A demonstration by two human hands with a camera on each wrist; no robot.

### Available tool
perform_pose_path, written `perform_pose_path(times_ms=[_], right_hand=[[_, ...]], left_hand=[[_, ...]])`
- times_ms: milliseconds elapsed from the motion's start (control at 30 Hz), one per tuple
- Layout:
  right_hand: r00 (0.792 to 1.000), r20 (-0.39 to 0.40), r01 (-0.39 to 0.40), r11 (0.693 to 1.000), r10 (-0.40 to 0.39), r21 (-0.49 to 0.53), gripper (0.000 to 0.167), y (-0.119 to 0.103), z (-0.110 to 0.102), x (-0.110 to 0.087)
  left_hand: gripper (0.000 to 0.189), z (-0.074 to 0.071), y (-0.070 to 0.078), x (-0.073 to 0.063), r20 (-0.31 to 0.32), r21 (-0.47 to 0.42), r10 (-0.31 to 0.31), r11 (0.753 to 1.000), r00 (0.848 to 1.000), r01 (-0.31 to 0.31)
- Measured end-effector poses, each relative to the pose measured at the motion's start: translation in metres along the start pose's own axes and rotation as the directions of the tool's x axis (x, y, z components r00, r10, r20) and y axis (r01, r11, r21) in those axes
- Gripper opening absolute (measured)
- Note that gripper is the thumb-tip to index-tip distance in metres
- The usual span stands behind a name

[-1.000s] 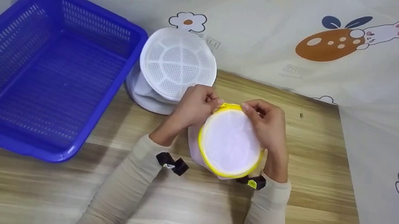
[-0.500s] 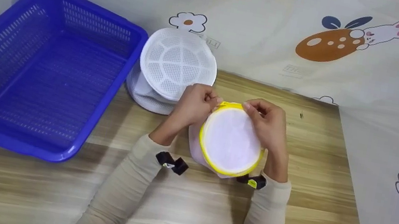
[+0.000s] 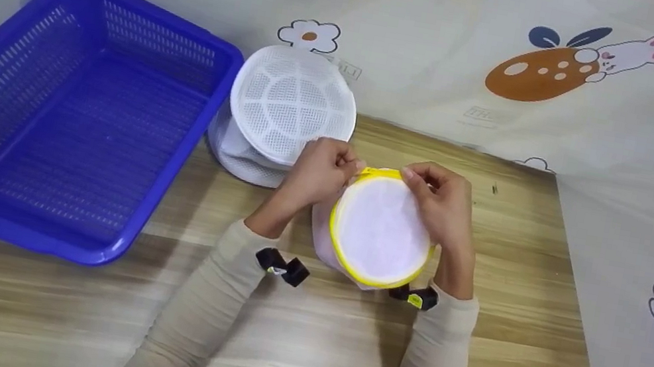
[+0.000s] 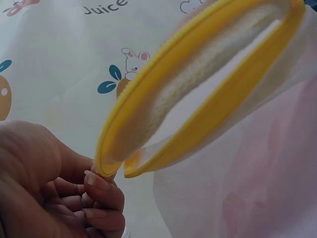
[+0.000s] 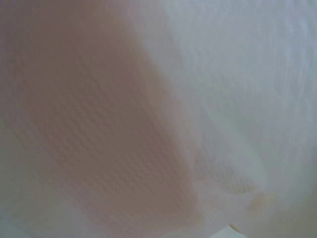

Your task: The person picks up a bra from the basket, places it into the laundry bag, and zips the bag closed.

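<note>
A round white mesh laundry bag [image 3: 382,230] with yellow zip edging is held up over the table, its flat end facing the head camera. With thumb and fingers, my left hand [image 3: 321,172] pinches the yellow edging at the bag's upper left. My right hand [image 3: 441,204] pinches the same edging at the upper right. In the left wrist view, the yellow zip edging [image 4: 124,116] gapes apart and my left hand [image 4: 59,183] grips its near end. Thin mesh fabric [image 5: 247,64] fills the right wrist view, with the hand blurred behind it.
A blue plastic basket [image 3: 162,181] stands on the left of the wood-patterned table [image 3: 297,353]. White mesh bags [image 3: 294,104] are stacked between the basket and my left hand. Behind the table hangs a printed wall covering [image 3: 432,47].
The bag's lower rim has risen slightly and shifted a little right. My right hand has slid slightly right along the edging; the left hand stays nearly still.
</note>
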State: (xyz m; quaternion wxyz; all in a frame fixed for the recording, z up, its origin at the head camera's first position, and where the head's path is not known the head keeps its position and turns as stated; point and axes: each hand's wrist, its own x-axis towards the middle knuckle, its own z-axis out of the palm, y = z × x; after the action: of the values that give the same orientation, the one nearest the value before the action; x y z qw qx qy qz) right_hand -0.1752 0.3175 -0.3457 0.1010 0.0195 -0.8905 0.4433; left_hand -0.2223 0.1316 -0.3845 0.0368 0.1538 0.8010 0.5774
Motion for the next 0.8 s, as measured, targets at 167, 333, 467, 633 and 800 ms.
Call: perform_pose_path(times_ms=[167,333,467,633,800], right_hand=[[1.000,0.002,0.002,1.000,-0.002,0.004,0.015,-0.0009,0.0000,0.0004],[1.000,0.006,0.021,1.000,-0.021,-0.004,0.015,-0.0010,0.0000,0.0004],[1.000,0.005,0.026,1.000,-0.026,-0.009,0.015,-0.0022,0.0001,-0.0001],[1.000,0.003,0.018,1.000,-0.018,-0.019,0.015,-0.0049,0.0005,-0.0007],[1.000,-0.002,0.014,1.000,-0.014,-0.026,0.015,-0.0024,0.0006,0.0005]], left_hand=[[0.022,0.0003,0.0011,-0.0003,-0.004,0.001,-0.008,1.000,1.000,0.008],[0.022,-0.0004,0.0020,-0.0012,0.000,0.018,-0.009,1.000,1.000,0.009],[0.023,0.0001,0.0012,-0.0008,0.000,0.025,-0.011,1.000,1.000,0.011],[0.023,0.0005,0.0015,-0.0008,-0.003,0.021,-0.019,1.000,1.000,0.019],[0.023,0.0006,0.0020,-0.0003,-0.005,0.027,-0.028,0.999,1.000,0.028]])
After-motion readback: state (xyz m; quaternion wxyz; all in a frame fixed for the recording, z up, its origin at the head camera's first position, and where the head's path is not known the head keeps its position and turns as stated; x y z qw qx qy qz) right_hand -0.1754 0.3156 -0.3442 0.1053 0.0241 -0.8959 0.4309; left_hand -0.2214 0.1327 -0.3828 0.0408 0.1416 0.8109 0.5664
